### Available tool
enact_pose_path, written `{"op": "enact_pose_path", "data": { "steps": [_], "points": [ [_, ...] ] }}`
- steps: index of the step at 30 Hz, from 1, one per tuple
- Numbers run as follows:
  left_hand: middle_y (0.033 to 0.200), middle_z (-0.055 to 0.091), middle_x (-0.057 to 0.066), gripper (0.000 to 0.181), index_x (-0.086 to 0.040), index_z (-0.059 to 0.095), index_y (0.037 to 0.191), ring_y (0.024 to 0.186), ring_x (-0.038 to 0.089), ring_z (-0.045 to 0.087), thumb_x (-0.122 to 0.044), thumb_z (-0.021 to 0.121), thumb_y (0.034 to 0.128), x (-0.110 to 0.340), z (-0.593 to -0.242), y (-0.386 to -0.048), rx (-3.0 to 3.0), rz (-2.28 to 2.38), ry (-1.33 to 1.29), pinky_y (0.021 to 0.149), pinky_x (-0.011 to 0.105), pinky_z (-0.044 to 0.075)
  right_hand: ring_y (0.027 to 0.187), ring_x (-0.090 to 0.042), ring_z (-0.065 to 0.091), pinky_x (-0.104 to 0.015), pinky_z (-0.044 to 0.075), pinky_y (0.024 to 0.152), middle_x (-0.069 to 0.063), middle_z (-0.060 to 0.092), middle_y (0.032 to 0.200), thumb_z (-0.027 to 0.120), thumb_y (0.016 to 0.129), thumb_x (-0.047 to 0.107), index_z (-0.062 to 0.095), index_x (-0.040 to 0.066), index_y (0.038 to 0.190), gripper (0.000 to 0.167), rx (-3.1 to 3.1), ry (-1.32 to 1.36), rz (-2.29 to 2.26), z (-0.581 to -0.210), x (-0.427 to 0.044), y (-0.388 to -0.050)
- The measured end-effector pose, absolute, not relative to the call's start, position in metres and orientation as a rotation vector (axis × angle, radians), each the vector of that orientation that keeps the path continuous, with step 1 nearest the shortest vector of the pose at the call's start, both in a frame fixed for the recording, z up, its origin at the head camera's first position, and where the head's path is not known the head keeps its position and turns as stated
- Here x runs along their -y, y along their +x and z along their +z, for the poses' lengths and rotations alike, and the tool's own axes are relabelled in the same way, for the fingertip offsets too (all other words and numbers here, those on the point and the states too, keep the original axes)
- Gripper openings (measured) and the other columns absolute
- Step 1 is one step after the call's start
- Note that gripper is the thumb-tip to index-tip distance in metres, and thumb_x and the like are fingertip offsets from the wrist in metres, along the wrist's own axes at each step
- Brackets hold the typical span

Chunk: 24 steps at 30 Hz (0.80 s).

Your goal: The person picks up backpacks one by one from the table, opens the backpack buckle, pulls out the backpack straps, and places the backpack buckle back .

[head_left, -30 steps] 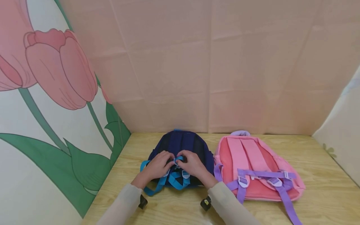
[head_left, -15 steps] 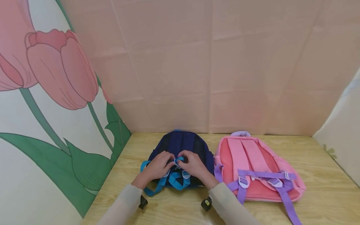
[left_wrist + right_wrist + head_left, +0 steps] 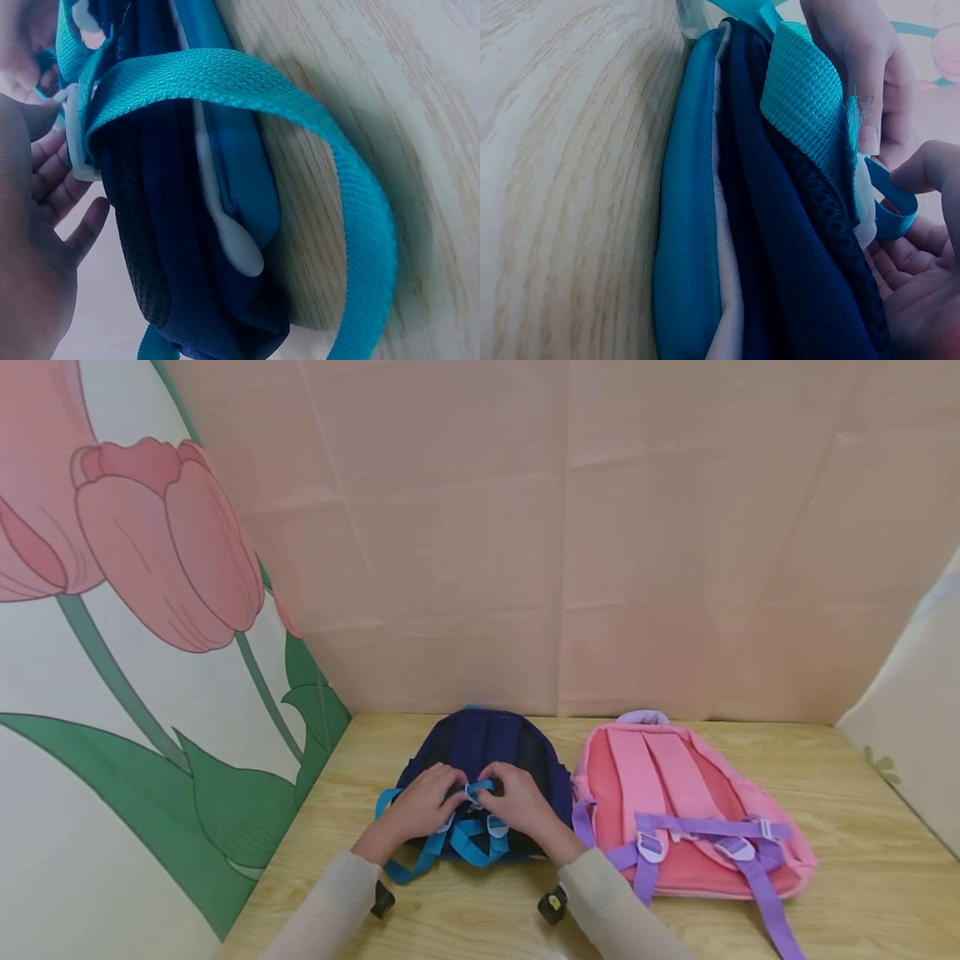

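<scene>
A navy backpack [image 3: 483,739] lies on the table with its shoulder-strap side up. Over its middle, my left hand [image 3: 423,803] pinches a small white buckle [image 3: 468,792] between thumb and fingers. Close beside it, my right hand [image 3: 519,800] pinches the narrow blue strap [image 3: 486,785] that runs from this buckle. In the right wrist view the narrow strap [image 3: 900,221] bends in a small loop near the right thumb. A wider turquoise webbing strap [image 3: 300,105] arches out from a white adjuster [image 3: 79,139] beside the left hand. Fingertips partly hide the small buckle.
To the right, a pink backpack [image 3: 626,777] with purple straps [image 3: 768,893] lies almost against the navy one. Behind both stands a pinkish cloth wall [image 3: 450,568]; a tulip-printed panel [image 3: 165,552] borders the left. Two blue webbing loops [image 3: 480,852] hang toward the table's front.
Both hands stay in nearly the same place. The narrow blue strap between them looks slightly flatter and straighter than before. Neither backpack has visibly moved.
</scene>
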<state>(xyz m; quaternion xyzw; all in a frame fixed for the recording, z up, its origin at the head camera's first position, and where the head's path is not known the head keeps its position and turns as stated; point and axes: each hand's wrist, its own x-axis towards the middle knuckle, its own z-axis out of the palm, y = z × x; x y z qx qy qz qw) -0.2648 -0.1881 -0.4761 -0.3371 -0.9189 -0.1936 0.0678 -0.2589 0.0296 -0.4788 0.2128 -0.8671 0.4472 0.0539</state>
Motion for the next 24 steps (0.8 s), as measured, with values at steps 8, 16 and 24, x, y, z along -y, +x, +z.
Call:
{"op": "enact_pose_path", "data": {
  "steps": [8,16,24],
  "points": [
    [0.111,0.063,-0.001,0.02,-0.012,0.062,0.119,0.102,0.015,0.054,-0.025,0.056,0.1053,0.1879,-0.4771,-0.2658,2.785,-0.593,-1.0,0.094,0.037,0.049,0.075,-0.015,0.054,-0.025,0.049,0.066,-0.001,0.063,0.092,0.072,0.09,0.013,0.068,0.007,0.105,0.016,2.639,0.647,1.369,-0.477,-0.0292,-0.2573],
    [0.111,0.064,0.0,0.019,-0.011,0.062,0.118,0.102,0.015,0.055,-0.024,0.056,0.1051,0.1879,-0.4752,-0.2659,2.743,-0.588,-1.035,0.093,0.037,0.049,0.077,-0.014,0.054,-0.024,0.049,0.069,-0.003,0.065,0.095,0.071,0.091,0.012,0.07,0.008,0.106,0.015,2.593,0.708,1.358,-0.4737,-0.0277,-0.2572],
    [0.11,0.063,-0.001,0.02,-0.012,0.062,0.118,0.101,0.014,0.054,-0.025,0.056,0.1054,0.1876,-0.4767,-0.2659,2.759,-0.591,-1.014,0.092,0.036,0.049,0.074,-0.013,0.052,-0.025,0.047,0.066,0.002,0.061,0.089,0.072,0.09,0.013,0.07,0.011,0.101,0.012,2.621,0.642,1.34,-0.4773,-0.0298,-0.2589]
  ]
}}
